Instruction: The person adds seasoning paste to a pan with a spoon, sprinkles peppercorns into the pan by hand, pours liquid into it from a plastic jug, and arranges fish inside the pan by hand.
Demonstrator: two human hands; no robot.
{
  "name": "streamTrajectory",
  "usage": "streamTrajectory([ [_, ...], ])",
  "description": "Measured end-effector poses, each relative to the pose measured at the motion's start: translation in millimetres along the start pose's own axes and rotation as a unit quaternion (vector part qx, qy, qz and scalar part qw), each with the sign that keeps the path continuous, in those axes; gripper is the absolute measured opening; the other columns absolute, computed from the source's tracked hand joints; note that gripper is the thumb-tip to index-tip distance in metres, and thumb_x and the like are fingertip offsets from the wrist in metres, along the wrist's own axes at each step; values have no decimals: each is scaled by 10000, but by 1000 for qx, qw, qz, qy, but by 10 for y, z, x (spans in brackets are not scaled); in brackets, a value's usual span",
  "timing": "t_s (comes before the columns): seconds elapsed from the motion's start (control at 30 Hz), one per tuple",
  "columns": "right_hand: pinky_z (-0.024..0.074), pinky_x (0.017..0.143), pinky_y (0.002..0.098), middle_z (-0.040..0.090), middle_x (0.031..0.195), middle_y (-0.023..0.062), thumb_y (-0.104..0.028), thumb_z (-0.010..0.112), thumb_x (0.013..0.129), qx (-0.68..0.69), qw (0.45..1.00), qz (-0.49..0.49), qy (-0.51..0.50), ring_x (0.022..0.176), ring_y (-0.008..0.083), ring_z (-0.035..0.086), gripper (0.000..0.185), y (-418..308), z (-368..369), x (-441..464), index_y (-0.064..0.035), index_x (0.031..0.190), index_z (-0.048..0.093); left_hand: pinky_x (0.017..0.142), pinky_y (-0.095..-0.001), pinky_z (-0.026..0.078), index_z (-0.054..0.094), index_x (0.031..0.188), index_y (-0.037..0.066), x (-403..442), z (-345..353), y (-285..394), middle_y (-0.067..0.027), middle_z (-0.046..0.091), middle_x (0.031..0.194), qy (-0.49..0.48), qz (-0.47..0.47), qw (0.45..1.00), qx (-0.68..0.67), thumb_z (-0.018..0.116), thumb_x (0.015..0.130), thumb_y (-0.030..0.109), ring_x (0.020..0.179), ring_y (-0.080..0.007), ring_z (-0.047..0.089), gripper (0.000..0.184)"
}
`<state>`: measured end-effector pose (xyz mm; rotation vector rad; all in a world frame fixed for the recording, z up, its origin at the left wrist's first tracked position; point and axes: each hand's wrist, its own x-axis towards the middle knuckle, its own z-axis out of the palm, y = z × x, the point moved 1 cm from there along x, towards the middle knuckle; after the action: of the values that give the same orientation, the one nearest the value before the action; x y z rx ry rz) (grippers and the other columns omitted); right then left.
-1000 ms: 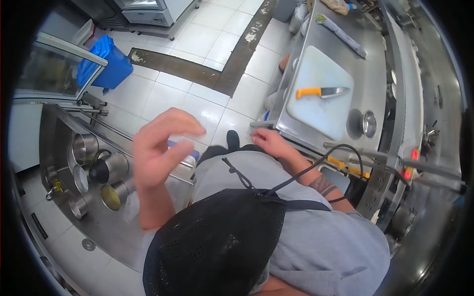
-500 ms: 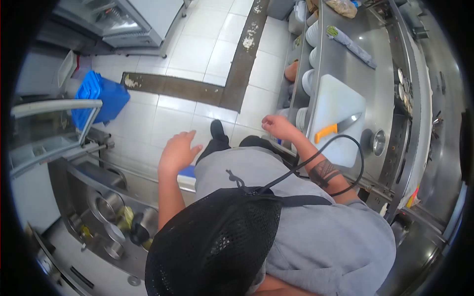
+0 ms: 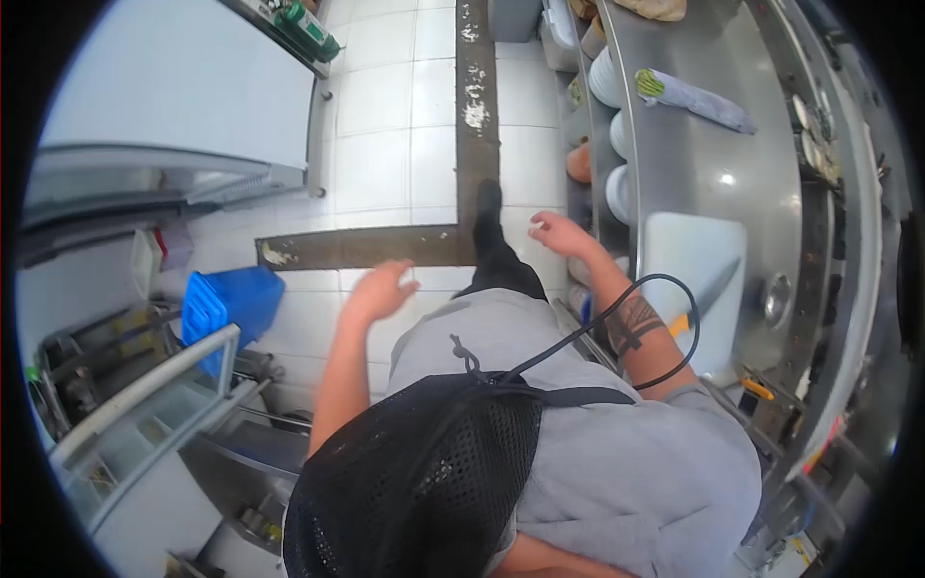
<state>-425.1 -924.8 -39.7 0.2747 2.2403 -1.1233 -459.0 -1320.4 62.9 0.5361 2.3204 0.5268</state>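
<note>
L hand [image 3: 381, 291]: fingers loosely bent and slightly spread, thumb standing off from them; open grip, held in mid-air over the floor [image 3: 371, 178], fwd of the torso. R hand [image 3: 561, 234]: fingers half curled, small gap at thumb, also open & in mid-air. Hands well apart from each other. Exact fingertip spacing on R: cannot tell, too small.

Nearest R hand: white plates [image 3: 619, 195], stacked on the shelf under the steel counter [image 3: 718, 159], just beside its edge. R forearm [image 3: 631, 323] bears dark tattoo; black cord [image 3: 670, 277] loops over it.

Knife [image 3: 718, 287], orange hdl., lies flat on pale cutting board [image 3: 674, 241], to R of R forearm; hdl. partly hidden near cord. Board rests on counter. Metal bowl [image 3: 776, 299] near board, far side. Wrapped bundle [image 3: 694, 99], green at one end, lies on same counter, beyond board. Brown bag [image 3: 657, 8] at far end, cut off by frame.

L side: blue bin [image 3: 231, 306] on floor, nearest item to L hand, but apart from it. Glass-panelled door [image 3: 159, 414] stands nr. bin, closer to wearer. Brown floor strip [image 3: 361, 247] runs btwn. white tiles, forming a corner; one dark shoe [image 3: 489, 197] over it.
</note>
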Motion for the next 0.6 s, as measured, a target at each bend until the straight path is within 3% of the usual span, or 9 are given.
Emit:
streamTrajectory([
  [0.13,523,734,350,679,975,115,-345,647,929,127,990,27,55,847,191,648,464,301,-476,1308,-39,1272,585,991,-435,473,615,1254,7,588,190,-15,-209,642,1235,-118,-25,989,-86,616,929,337,1147,-372,604,463],
  [0.2,513,674,335,654,981,103,-349,652,926,228,957,97,154,809,158,630,487,462,-711,1833,-32,1286,569,981,-430,480,622,1244,5,800,94,-49,-206,655,1217,-168,-17,979,-112,620,927,343,1131,-364,620,464],
  [0.23,513,675,335,654,981,103,-349,652,926,235,953,111,154,809,158,630,487,576,-817,2104,-32,1286,569,964,-425,489,625,1236,-1,908,-43,6,-208,667,1189,-185,-68,971,-136,621,927,337,1109,-357,634,458],
  [0.3,519,795,358,646,1130,149,-366,645,925,246,934,140,218,963,219,642,546,800,-896,2537,-12,1327,539,948,-419,498,628,1228,-6,1120,-167,-33,-210,680,1161,-217,-124,954,-164,623,927,331,1088,-350,649,452],
  [0.33,519,795,358,646,1130,149,-366,645,925,244,934,152,213,963,219,642,546,878,-942,2666,-12,1327,539,934,-416,506,635,1212,-11,1247,-216,-119,-216,685,1142,-159,-160,962,-155,621,927,313,1074,-342,659,432],
  [0.4,432,1033,416,608,1273,267,-412,623,916,186,929,186,261,1232,384,561,621,992,-1083,2926,29,1342,521,917,-401,514,651,1182,-1,1533,-251,-406,-203,698,1110,-72,-218,963,-140,624,932,279,1044,-317,675,377],
  [0.47,414,1059,426,571,1315,285,-424,611,920,181,925,217,254,1259,401,535,650,1164,-1141,3101,45,1356,500,909,-419,519,664,1124,-19,1771,-226,-534,-219,691,1089,-46,-251,961,-107,620,920,244,1026,-344,670,336],
  [0.53,395,1085,436,534,1357,302,-436,599,924,174,919,250,252,1285,417,510,679,1382,-1209,3228,62,1370,479,942,-417,503,658,1134,-23,2018,-55,-764,-240,642,1182,-84,-248,959,-107,633,917,261,1078,-362,635,358],
  [0.6,347,1136,439,434,1445,323,-470,588,924,69,906,281,308,1360,421,427,770,1594,-1269,3326,90,1419,400,969,-424,490,648,1166,-23,2222,158,-943,-254,611,1242,-122,-254,952,-118,642,913,276,1132,-379,606,392],
])
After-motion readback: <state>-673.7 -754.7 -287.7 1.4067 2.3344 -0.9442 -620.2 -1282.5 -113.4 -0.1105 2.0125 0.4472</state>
